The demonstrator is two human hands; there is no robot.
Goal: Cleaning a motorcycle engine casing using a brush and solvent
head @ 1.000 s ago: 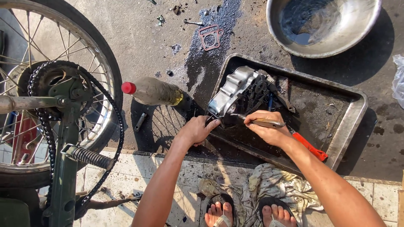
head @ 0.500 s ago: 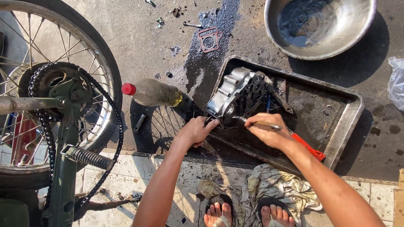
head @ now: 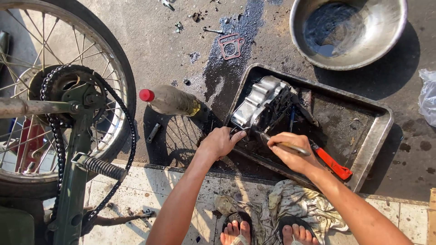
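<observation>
A: Status of the hands, nearest first?

B: The person's left hand (head: 221,143) rests at the near rim of the dark metal tray (head: 373,136), its fingers (head: 236,136) extended against the lower edge of the engine casing (head: 263,104) and bracing it. The right hand (head: 290,152) is clenched around a thin metal tool (head: 277,141), whose tip sits at the casing's lower side.

A: Change from one second ago?

B: Slight. The right hand has dropped a little toward the near rim and the tool now lies flatter. The left hand has kept its bracing position. The casing has not shifted; it remains in the tray's left half, tilted on edge. Judged from that, the work on the casing continues at the same spot.

A: Farther out?

B: A red-handled tool (head: 331,163) lies in the tray beside the right wrist. A plastic bottle (head: 170,100) lies on the ground left of the tray. Beyond, a steel basin (head: 386,45) holds dark liquid.
</observation>
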